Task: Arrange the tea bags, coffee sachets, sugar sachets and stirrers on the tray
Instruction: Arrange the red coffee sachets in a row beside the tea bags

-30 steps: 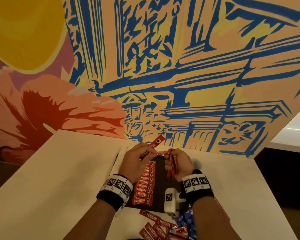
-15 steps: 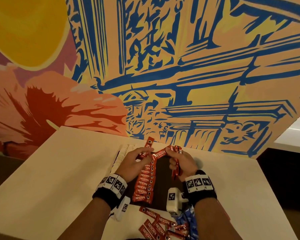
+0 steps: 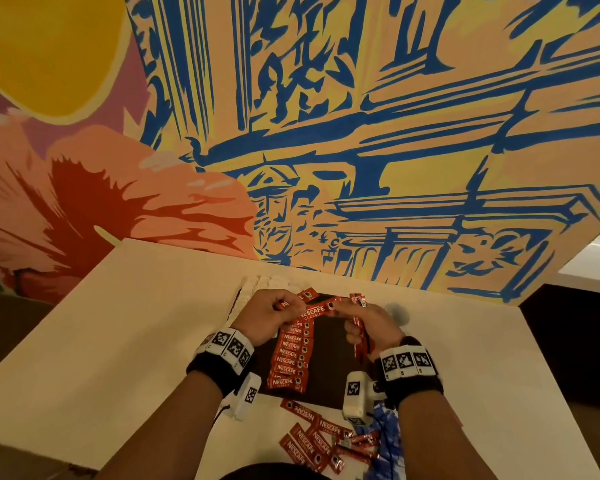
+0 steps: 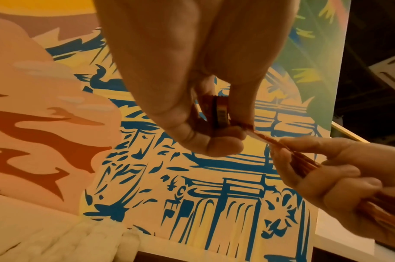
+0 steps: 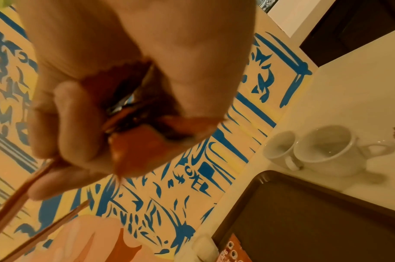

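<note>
Over the dark tray point(image 3: 329, 341), the left hand point(image 3: 267, 315) and right hand point(image 3: 371, 327) each pinch an end of one red coffee sachet point(image 3: 314, 311). The right hand also clutches a bundle of sachets point(image 3: 360, 332). A sachet row point(image 3: 290, 355) lies on the tray; loose ones point(image 3: 312, 434) lie on the bench point(image 3: 118, 323).

The whole back wall is a huge painted mural point(image 3: 361, 133), taking up most of what I'm seeing: blue brush-line architecture on a peach and yellow ground, a big yellow sun point(image 3: 42, 46) glowing up in the left corner, and a red and pink hibiscus flower point(image 3: 101, 202) spreading lower left. A pale cream surface point(image 3: 101, 341) is butting right up against it. Warm, dim lighting is washing everything orange. Off to the right it's falling away into darkness.
</note>
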{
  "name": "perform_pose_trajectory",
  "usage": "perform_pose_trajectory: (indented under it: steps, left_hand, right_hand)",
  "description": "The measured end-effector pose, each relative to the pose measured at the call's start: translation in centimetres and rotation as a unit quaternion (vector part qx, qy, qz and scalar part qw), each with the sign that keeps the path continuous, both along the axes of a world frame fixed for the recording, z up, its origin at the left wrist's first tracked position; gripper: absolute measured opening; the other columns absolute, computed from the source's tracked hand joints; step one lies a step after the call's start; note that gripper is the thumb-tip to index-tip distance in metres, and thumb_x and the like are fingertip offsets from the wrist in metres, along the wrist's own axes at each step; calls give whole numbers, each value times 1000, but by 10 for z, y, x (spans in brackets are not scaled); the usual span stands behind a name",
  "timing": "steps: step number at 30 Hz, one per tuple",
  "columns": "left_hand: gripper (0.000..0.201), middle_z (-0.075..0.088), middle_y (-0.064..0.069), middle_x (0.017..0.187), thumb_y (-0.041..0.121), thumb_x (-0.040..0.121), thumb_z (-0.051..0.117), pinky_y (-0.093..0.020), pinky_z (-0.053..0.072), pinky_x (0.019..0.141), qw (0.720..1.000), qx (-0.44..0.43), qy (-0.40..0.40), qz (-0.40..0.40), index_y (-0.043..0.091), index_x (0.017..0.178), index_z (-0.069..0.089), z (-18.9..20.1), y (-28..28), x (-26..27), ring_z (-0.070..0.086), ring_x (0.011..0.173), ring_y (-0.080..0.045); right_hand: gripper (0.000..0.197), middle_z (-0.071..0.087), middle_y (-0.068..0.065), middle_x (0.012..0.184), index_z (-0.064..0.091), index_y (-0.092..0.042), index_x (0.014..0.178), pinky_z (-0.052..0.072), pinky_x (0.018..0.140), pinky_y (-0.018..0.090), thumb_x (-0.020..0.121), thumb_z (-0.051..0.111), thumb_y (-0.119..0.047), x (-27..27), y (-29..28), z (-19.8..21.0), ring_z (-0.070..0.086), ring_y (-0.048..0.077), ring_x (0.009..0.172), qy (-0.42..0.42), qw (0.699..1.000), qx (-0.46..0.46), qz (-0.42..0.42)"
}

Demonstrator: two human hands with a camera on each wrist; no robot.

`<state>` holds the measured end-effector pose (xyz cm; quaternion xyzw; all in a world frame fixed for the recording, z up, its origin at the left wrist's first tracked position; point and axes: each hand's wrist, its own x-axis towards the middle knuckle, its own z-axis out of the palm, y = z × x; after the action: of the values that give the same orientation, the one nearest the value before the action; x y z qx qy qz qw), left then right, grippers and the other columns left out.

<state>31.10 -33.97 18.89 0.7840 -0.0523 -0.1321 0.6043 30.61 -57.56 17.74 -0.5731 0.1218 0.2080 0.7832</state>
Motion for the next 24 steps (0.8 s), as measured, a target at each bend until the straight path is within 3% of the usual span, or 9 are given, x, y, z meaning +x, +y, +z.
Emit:
perform_pose_trajectory:
  steps: [4,7,10,15,17,21,24]
  left_hand:
    - [14,72,3,91,25,99,60,-18,53,63,999,29,18,-17,19,99,73,-5,5,4,67,69,-7]
    - [24,71,-3,103,20,104,51,-25,56,72,999,21,33,-24,26,107,74,-16,12,10,66,81,-15]
    - [28,69,-13,106,8,102,52,-22,55,69,999,23,36,-13,28,112,69,-26,20,13,64,79,-14]
    - [30,73,-16,101,2,96,61,-27,55,71,995,27,98,13,19,118,48,-48,32,16,66,78,-17]
    - [24,74,-13,97,6,93,67,-31,55,73,992,66,106,29,12,112,54,-62,35,19,68,79,-22]
    - [13,71,-4,93,8,90,71,-24,57,66,984,134,99,57,11,103,67,-86,37,24,71,78,-22]
    - [12,69,2,92,11,90,73,-22,57,71,976,188,96,49,19,99,69,-106,36,28,71,79,-18]
  right_hand:
    - [20,75,16,105,70,-2,107,35,41,17,92,69,-16,1,-3,-14,40,7,49,33,999,-22,-2]
    - [22,70,12,91,74,-4,99,36,44,21,87,76,-22,4,-5,-37,44,8,49,62,994,-89,-29]
    - [22,61,12,83,77,-4,99,40,47,24,85,79,-21,0,-7,-60,47,10,50,107,981,-159,-36]
    - [19,60,3,61,76,-5,99,44,50,26,81,81,-9,-11,8,-90,49,13,51,150,964,-220,-23]
    - [19,62,0,57,76,-7,97,43,48,26,80,82,-6,-13,16,-104,49,13,50,167,954,-247,-21]
    - [11,60,-3,49,78,-9,88,40,47,26,79,83,-5,-8,32,-130,48,14,46,185,933,-308,-8]
    - [9,65,0,61,78,-11,87,41,50,28,80,83,-8,-3,42,-146,51,14,52,203,921,-333,12]
